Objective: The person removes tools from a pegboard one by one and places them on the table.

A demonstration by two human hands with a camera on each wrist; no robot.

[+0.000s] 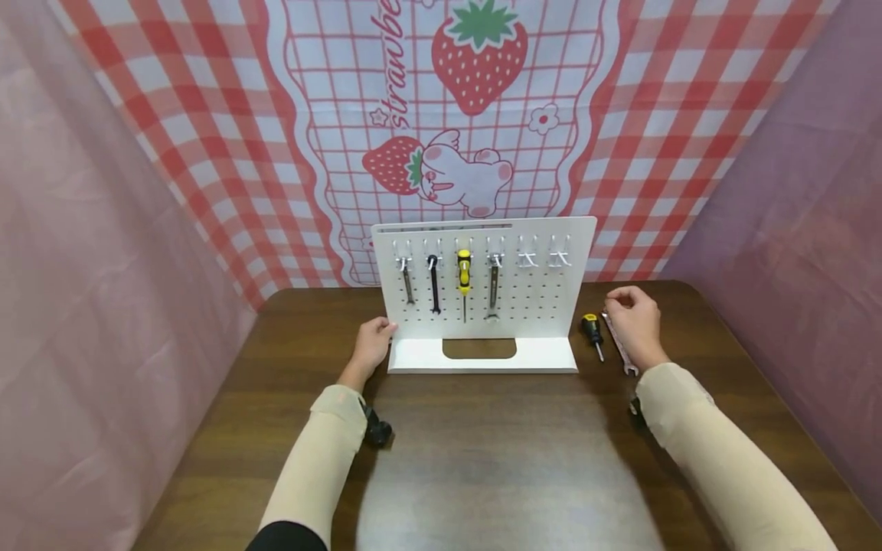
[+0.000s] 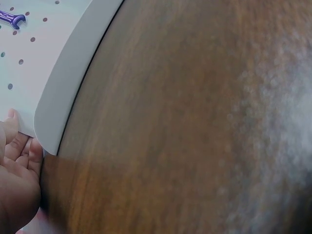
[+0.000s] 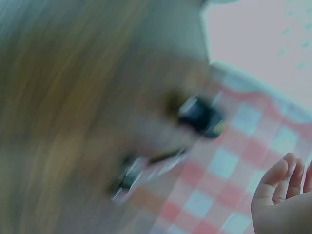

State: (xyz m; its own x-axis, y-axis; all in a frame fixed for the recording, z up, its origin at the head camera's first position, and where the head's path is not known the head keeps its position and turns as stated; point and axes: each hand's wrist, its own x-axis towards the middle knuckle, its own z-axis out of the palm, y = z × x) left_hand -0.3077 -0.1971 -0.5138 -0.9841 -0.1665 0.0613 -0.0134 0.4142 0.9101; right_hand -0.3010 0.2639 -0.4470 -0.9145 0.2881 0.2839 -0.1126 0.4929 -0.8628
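A white pegboard stand (image 1: 524,306) stands upright on the table. My left hand (image 1: 373,344) pinches its lower left edge, thumb on the front and fingers behind, as the left wrist view also shows that hand (image 2: 19,180). My right hand (image 1: 635,325) hovers by a silver wrench (image 1: 623,353), fingers loosely bent and holding nothing visible. Left of that wrench lies a black and yellow screwdriver (image 1: 592,329). Both loose tools are blurred in the right wrist view, where the right hand (image 3: 282,204) is partly cut off.
On the board's hooks hang a small wrench (image 1: 408,285), a black wrench (image 1: 435,287), a yellow screwdriver (image 1: 465,268) and a longer silver wrench (image 1: 493,287). More metal hooks (image 1: 560,256) project at its right. A checked strawberry cloth (image 1: 627,153) hangs behind the wooden table (image 1: 482,459).
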